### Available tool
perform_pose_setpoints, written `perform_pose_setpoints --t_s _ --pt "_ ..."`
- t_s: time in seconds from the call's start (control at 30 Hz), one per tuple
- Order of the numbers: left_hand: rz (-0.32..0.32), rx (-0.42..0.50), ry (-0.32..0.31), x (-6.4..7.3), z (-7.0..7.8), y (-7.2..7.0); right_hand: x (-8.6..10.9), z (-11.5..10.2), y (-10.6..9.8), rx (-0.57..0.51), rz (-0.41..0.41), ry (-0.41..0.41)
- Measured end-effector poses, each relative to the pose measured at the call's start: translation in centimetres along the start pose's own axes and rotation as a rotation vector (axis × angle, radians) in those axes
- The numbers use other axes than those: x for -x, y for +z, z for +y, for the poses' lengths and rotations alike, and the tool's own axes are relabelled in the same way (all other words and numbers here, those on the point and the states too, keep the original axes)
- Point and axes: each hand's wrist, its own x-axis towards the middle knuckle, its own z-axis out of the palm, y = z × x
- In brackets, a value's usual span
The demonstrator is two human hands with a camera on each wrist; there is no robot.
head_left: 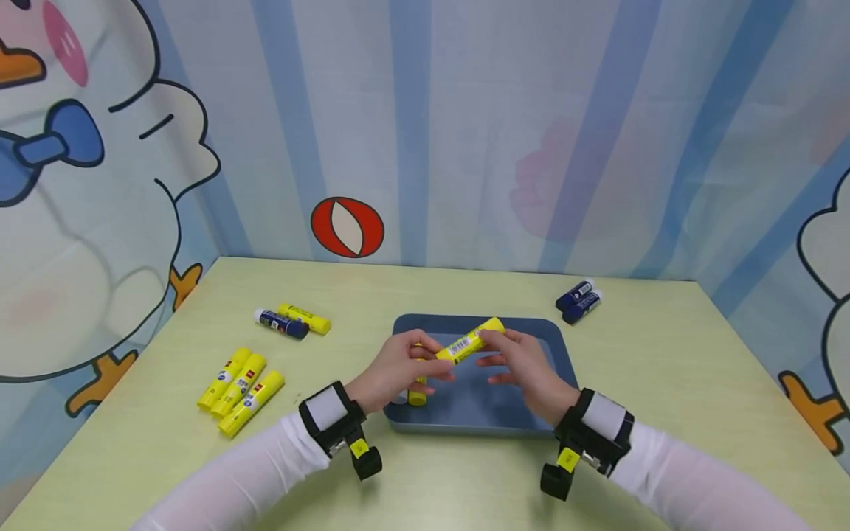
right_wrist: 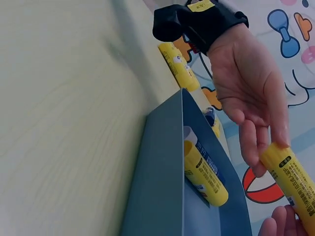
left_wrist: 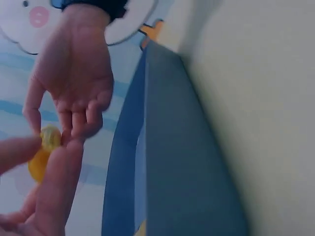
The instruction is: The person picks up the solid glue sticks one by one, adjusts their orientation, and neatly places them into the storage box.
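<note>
A yellow glue stick (head_left: pixel 470 341) with a barcode label is held slantwise above the blue-grey tray (head_left: pixel 485 425). My left hand (head_left: pixel 401 366) pinches its lower end between thumb and fingers. At the raised end, my right hand (head_left: pixel 527 365) grips it with thumb and fingertips, the other fingers loosely spread. Inside the tray, in the right wrist view, another yellow glue stick (right_wrist: pixel 204 174) lies beside a navy glue stick (right_wrist: pixel 209 160) with a whitish end. The left hand partly covers these two in the head view.
Three yellow glue sticks (head_left: pixel 240 385) lie side by side on the table (head_left: pixel 319 479) at left. Behind them are a navy glue stick (head_left: pixel 282 323) and a yellow one (head_left: pixel 304 318). Two navy glue sticks (head_left: pixel 581 306) lie at back right. A printed curtain (head_left: pixel 465 147) hangs behind.
</note>
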Motion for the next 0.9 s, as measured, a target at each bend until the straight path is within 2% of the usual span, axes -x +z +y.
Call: perform_pose_setpoints --t_s 0.07,0.17,0.27,0.3,0.37,0.47,0.57,0.73,0.8,0.9 --pt "-0.035 -0.113 0.028 -0.1 0.2 -0.5 -0.1 -0.1 -0.1 0.007 -0.01 0.002" --pt "-0.044 -0.394 0.149 -0.3 0.4 -1.7 -0.5 -0.3 -0.4 0.03 -0.044 0.004" --pt "0.036 -0.679 0.282 -0.5 0.5 -3.4 -1.1 -0.6 -0.8 0.085 -0.08 0.003" --pt "0.076 -0.751 0.303 -0.6 0.5 -3.9 -1.3 -0.7 -1.0 0.106 -0.09 0.004" --pt "0.137 -0.83 0.299 -0.6 0.4 -4.9 -1.7 -0.9 -1.3 0.157 -0.113 0.001" --pt "0.198 -0.867 0.227 -0.7 0.1 -5.8 -2.3 -1.2 -1.6 0.229 -0.151 -0.002" --pt "0.207 -0.847 0.123 -1.0 -0.4 -6.2 -2.9 -1.5 -1.7 0.306 -0.205 -0.001" --pt "0.159 -0.723 -0.084 -1.4 -1.2 -6.3 -3.9 -1.7 -1.3 0.429 -0.265 0.027" --pt "0.148 -0.667 -0.134 -1.6 -1.4 -6.2 -4.4 -1.6 -1.0 0.48 -0.278 0.037" --pt "0.144 -0.595 -0.161 -1.9 -1.7 -6.2 -5.1 -1.3 -0.3 0.545 -0.289 0.044"
